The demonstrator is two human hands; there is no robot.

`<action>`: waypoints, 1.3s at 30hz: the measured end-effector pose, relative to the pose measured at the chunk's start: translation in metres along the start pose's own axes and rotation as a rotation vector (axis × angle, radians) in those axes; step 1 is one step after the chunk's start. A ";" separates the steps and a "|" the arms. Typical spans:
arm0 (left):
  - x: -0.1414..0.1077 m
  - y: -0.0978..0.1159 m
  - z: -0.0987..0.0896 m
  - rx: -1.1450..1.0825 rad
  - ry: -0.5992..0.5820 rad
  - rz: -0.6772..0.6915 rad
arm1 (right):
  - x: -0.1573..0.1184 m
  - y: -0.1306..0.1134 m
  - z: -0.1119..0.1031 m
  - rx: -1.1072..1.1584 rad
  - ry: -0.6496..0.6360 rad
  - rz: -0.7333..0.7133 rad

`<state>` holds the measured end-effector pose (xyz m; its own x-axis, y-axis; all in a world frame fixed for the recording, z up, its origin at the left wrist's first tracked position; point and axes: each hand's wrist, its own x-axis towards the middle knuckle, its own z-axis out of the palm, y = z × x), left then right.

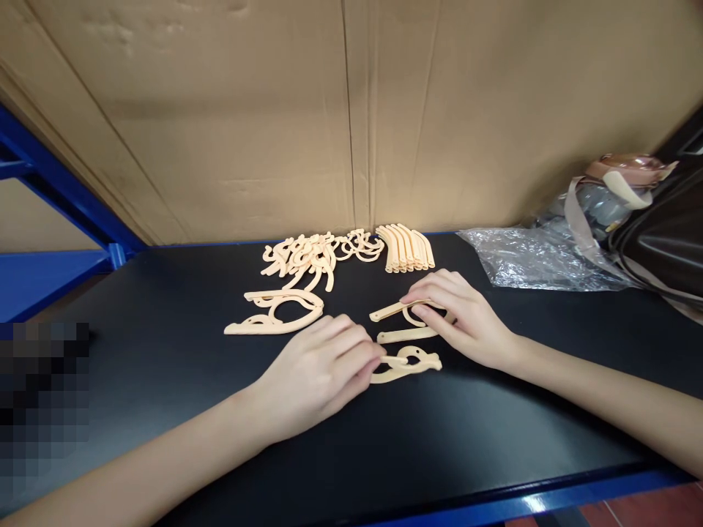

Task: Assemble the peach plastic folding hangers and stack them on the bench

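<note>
My left hand (326,362) is closed, thumb and fingers pinched at the left end of a cream plastic hanger piece (414,364). That piece has a curved lower bar and a rounded, holed end; my fingertips hide its left part. Slightly farther back, my right hand (464,315) pinches a straight cream hanger arm (386,311) from above. Below that hand lies another hanger arm (403,334), its right end under my fingers. To the left rests a folded pair of hanger arms (296,324), joined at the right, with a ring-shaped curve between them.
Behind are a loose heap of cream hook pieces (304,256), small curved pieces (359,245) and a neat stack of arms (406,249). A clear plastic bag (538,256), a strapped bottle (604,194) and a dark bag (664,227) stand right. Cardboard (247,117) walls the back.
</note>
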<state>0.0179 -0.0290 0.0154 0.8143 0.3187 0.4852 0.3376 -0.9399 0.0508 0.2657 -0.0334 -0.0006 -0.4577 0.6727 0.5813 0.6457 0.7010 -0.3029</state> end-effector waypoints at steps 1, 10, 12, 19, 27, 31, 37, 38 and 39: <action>0.000 -0.001 0.000 -0.016 0.040 -0.048 | 0.000 -0.002 -0.002 0.013 0.012 -0.045; -0.004 -0.008 0.001 -0.191 0.081 -0.421 | -0.005 -0.008 0.001 -0.066 0.037 -0.234; -0.003 -0.007 0.001 -0.191 0.051 -0.432 | -0.006 -0.009 0.002 -0.039 0.046 -0.234; 0.003 0.002 0.004 0.051 -0.050 -0.105 | -0.003 -0.024 0.001 0.002 0.022 -0.262; 0.000 0.001 0.007 0.106 -0.118 -0.044 | -0.001 -0.022 -0.001 0.035 0.008 -0.181; -0.002 -0.002 0.006 0.037 -0.160 -0.147 | 0.000 -0.009 -0.001 0.036 -0.056 -0.058; -0.003 -0.008 0.005 0.008 -0.175 -0.194 | 0.002 0.005 0.001 0.047 -0.180 -0.061; -0.002 -0.009 0.005 0.010 -0.179 -0.202 | 0.002 0.005 0.001 0.037 -0.202 -0.058; -0.002 -0.009 0.005 0.011 -0.185 -0.213 | 0.002 0.006 0.001 0.032 -0.227 -0.053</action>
<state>0.0156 -0.0205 0.0091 0.7965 0.5267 0.2970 0.5147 -0.8483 0.1240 0.2676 -0.0273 -0.0019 -0.6185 0.6680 0.4139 0.5990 0.7417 -0.3018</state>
